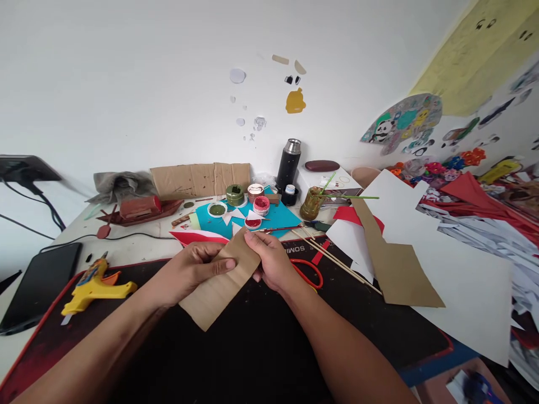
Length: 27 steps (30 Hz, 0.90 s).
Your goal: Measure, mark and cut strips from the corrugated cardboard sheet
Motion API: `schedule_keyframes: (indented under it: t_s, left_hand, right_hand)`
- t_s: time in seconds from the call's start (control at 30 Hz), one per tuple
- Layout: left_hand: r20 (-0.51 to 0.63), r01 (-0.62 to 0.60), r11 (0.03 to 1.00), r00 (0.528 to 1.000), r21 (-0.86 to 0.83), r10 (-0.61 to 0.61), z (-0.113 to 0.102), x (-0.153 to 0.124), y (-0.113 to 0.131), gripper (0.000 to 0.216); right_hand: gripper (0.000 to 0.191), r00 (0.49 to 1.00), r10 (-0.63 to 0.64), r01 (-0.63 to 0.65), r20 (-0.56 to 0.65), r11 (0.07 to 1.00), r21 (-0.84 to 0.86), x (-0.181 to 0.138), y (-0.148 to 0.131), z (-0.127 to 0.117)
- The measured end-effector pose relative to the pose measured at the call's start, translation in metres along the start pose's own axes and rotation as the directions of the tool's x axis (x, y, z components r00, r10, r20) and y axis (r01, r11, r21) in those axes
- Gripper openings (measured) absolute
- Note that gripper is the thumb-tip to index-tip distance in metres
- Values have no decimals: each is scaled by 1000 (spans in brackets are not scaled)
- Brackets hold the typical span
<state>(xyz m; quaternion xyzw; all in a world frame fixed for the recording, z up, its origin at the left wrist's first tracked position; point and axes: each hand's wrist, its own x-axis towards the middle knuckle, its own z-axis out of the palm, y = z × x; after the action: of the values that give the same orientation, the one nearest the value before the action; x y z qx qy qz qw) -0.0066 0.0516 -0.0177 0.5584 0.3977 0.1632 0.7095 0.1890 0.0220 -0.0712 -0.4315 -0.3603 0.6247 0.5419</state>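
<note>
Both my hands hold a strip of brown kraft paper [219, 292] over the black desk mat [252, 348]. My left hand [191, 266] pinches its upper left part, thumb pressed flat on the paper. My right hand [272, 261] grips the top right corner, fingers curled round the edge. The strip slants down to the left, its lower end free. Red-handled scissors [311, 275] lie just right of my right hand.
A yellow glue gun [95, 283] and a dark tablet [37, 286] lie at the left. Paint pots [261, 205], a blue sheet [282, 219], wooden skewers [337, 261], a flask [288, 163], brown and white paper sheets [442, 264] and cardboard [200, 179] crowd the back and right.
</note>
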Motion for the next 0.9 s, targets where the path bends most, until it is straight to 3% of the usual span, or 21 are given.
schedule_keyframes:
  t_s: [0.17, 0.3, 0.47, 0.6, 0.67, 0.77, 0.83, 0.9]
  left_hand:
    - [-37, 54, 998, 998, -17, -55, -5, 2, 1, 52]
    - [-141, 35, 999, 989, -8, -36, -10, -1, 9, 53]
    - [-218, 84, 995, 971, -54, -94, -20, -8, 18, 59]
    - [-230, 106, 975, 961, -198, -151, -30, -8, 16, 59]
    - [-209, 112, 968, 965, -224, -161, -32, -6, 14, 61]
    - [-145, 154, 959, 971, -238, -192, -34, -4, 13, 63]
    - [-100, 91, 961, 988, -263, -121, -35, -3, 14, 65]
    - [-91, -53, 973, 995, -224, 34, -34, -2, 15, 72]
  right_hand:
    - [57, 1000, 21, -20, 18, 1000, -10, 3, 2, -2]
    - [58, 989, -135, 143, 56, 972, -187, 3, 1, -10]
    - [59, 903, -413, 414, 119, 764, -494, -4, -9, -13]
    - [59, 830, -493, 548, 261, 636, -543, -7, -11, -11]
    - [41, 829, -491, 549, 269, 616, -565, -7, -9, -10]
    - [21, 868, -467, 466, 168, 650, -600, -6, -4, -10]
    - [17, 900, -432, 388, 67, 720, -576, -4, -2, -11]
    - [26, 928, -373, 313, -27, 814, -489, -1, -2, -11]
